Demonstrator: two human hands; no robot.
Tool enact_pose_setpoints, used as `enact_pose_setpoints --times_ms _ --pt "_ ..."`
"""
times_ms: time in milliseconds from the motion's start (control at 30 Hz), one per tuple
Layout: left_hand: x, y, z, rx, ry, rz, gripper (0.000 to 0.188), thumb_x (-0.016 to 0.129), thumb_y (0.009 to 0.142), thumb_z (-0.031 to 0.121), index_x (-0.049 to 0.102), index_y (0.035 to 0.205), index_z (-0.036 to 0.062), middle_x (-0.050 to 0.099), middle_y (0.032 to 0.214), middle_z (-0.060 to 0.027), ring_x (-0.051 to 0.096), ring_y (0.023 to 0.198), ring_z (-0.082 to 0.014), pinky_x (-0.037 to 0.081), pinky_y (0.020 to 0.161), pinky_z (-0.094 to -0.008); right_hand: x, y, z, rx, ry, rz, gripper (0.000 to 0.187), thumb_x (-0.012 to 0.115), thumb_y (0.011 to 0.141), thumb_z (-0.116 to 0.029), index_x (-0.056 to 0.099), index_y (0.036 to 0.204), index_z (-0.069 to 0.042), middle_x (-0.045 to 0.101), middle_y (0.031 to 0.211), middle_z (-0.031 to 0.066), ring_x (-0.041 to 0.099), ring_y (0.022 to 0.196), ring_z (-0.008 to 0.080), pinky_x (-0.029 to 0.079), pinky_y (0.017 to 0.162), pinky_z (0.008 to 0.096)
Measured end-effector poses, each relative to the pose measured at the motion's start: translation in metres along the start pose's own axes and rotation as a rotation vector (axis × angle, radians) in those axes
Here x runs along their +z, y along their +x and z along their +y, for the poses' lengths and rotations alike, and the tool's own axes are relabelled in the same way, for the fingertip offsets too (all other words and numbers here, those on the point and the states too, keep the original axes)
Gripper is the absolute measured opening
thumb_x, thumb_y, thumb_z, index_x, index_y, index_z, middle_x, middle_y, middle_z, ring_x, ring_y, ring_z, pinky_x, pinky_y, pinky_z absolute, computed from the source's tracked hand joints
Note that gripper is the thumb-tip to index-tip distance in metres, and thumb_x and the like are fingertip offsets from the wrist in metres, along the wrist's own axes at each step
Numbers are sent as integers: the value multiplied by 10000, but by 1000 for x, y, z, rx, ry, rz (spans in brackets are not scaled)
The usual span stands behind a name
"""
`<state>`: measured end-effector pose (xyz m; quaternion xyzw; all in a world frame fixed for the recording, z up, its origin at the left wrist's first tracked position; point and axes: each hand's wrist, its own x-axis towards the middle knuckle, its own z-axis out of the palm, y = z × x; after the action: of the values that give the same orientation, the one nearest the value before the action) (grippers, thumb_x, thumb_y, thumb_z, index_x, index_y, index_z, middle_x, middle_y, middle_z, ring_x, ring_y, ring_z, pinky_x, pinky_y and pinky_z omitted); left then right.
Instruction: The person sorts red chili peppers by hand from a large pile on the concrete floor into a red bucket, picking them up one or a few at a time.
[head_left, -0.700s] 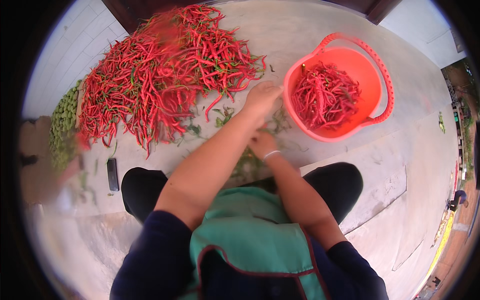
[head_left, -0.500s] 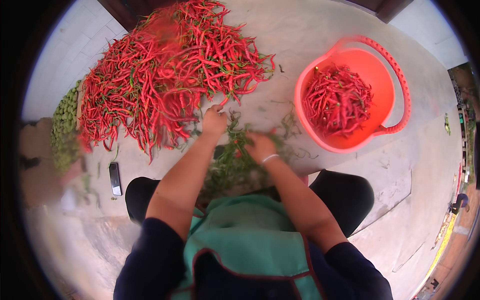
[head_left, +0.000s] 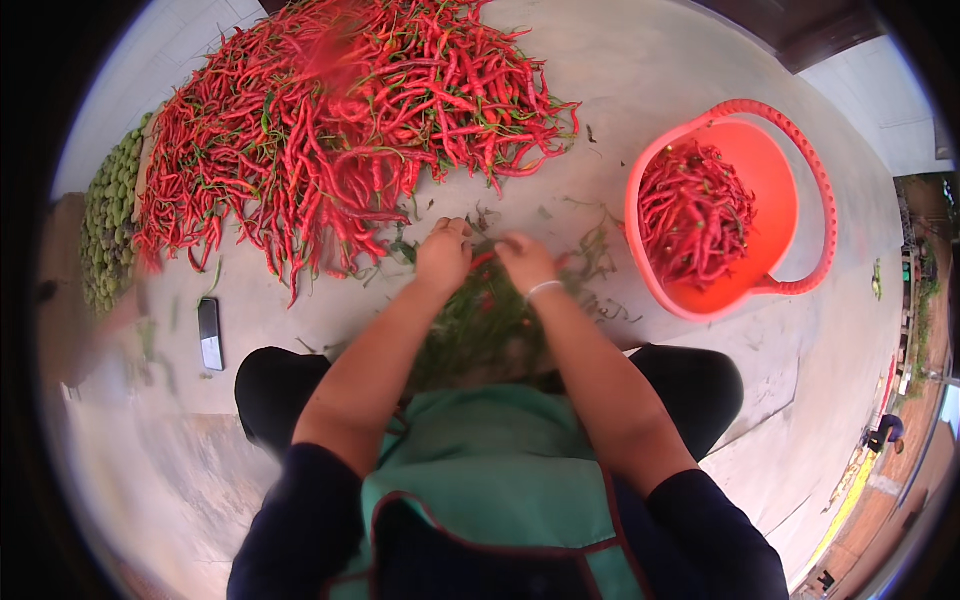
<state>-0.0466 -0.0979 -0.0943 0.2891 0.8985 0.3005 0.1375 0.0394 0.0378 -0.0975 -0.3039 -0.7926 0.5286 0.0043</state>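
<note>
One red chili pepper (head_left: 482,259) shows between your left hand (head_left: 443,255) and right hand (head_left: 528,262); both curl inward, but blur makes it impossible to tell which grips it. Heaped red chilies (head_left: 340,130) spread ahead-left of your left hand, a coral plastic basket (head_left: 770,190) stands right of your right hand, and blurred green stalks (head_left: 478,335) lie just behind both.

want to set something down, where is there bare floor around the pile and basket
Bare floor shows between the red chili pile and the pink basket, toward the top, and at right, below the basket and beyond the right knee. It's crowded between the left hand, right hand and apron, where blurred green stems are heaped.
</note>
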Motion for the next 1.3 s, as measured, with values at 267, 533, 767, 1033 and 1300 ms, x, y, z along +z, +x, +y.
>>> enact_pose_setpoints --times_ms 267,533,767,1033,1300 --pt "9 -12 -14 190 301 -135 168 647 726 208 588 803 70 552 879 -123 555 862 -299 463 744 -395 10 -31 -6 264 254 -34 245 557 817 -129 599 1011 14 642 794 97 623 629 146 493 585 264" --pt "-18 -33 22 247 158 -195 185 590 762 159 505 876 41 547 891 -160 569 801 -343 466 713 -421 8 -38 -11 350 561 4 235 587 844 -215 617 971 -19 629 826 43 608 670 121 484 574 237" --pt "-28 -41 29 375 56 -103 162 527 825 161 473 923 44 578 824 -182 565 787 -353 452 699 -428 -11 -34 -20 270 598 -120 197 607 839 -223 638 859 -30 622 791 11 598 686 87 471 566 196" --pt "-23 -24 60 56 -187 -471 169 494 870 186 529 858 21 577 706 -96 584 638 -232 460 583 -341 -38 -44 -21 -480 -298 333 154 612 763 -186 636 866 -75 597 742 137 567 672 276 450 627 328" --pt "-28 29 201 -151 -695 -686 209 475 899 216 534 893 16 584 756 -37 585 631 -114 467 569 -244 -131 -80 -15 -106 364 561 189 546 826 -153 629 867 11 599 660 74 599 553 130 449 528 269"
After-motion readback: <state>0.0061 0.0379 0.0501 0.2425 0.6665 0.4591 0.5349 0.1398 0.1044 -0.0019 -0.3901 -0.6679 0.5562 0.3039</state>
